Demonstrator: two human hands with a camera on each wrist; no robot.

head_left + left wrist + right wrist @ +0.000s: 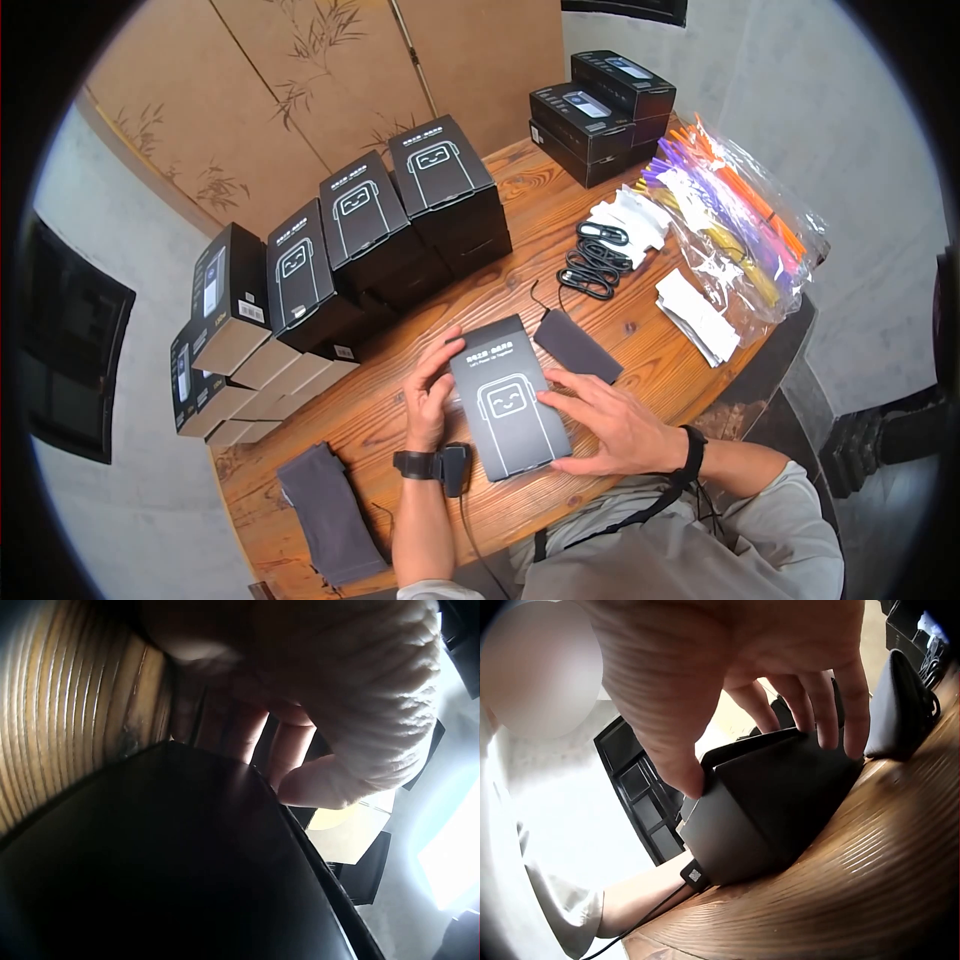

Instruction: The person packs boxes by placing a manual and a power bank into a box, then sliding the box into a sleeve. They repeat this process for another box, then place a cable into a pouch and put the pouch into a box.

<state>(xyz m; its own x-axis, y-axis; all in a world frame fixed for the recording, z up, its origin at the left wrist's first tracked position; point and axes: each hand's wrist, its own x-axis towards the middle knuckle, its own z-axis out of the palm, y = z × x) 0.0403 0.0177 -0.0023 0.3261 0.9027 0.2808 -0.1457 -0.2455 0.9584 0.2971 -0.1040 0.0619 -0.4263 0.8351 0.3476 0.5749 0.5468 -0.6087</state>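
A black box (508, 420) with a white smiling-face drawing lies on the wooden table in front of the person. The left hand (430, 390) is at its left side, fingers bent near the top left edge; the left wrist view shows the thumb and fingers (289, 750) beside the box's edge (172, 847). The right hand (615, 425) holds the right side, thumb at the near end and fingers along the far edge. In the right wrist view the right hand (742, 675) spans the box (772, 802), whose lid edge stands slightly raised.
Black boxes (360, 210) stand stacked at the back left, more (600, 110) at the back right. Around the right side lie black cables (595, 265), a grey pouch (578, 345), white papers (700, 315) and bagged colourful sticks (735, 220). Another grey pouch (325, 510) lies front left.
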